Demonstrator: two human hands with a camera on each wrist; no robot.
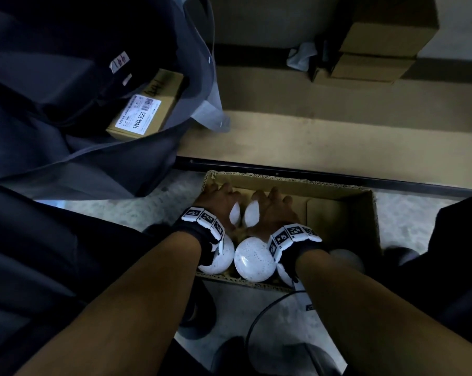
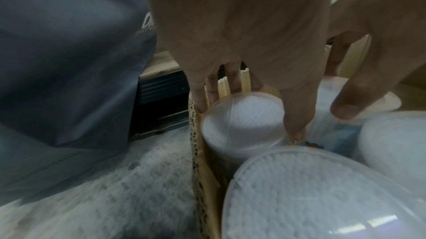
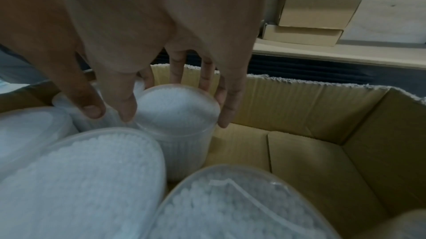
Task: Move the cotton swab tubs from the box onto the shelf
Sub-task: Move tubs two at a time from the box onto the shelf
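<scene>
Overhead, dim light. Grey bag (image 1: 74,109) slumps at far left with a labelled carton (image 1: 145,107) inside; stacked cartons (image 1: 376,47) sit far right on the shelf (image 1: 338,139), whose dark front rail runs just beyond the box (image 1: 346,210). Cable (image 1: 259,316) trails on the floor near the right forearm. Box's left half is packed with upright cotton swab tubs (image 1: 252,259), crowding both wrists; right half shows bare cardboard. Left hand (image 1: 218,204) reaches into the far-left corner, fingers curled round the rim of one tub (image 2: 242,122), hard against the box wall. Right hand (image 1: 272,210) fingers close round the neighbouring tub (image 3: 177,111), thumb between the two.
</scene>
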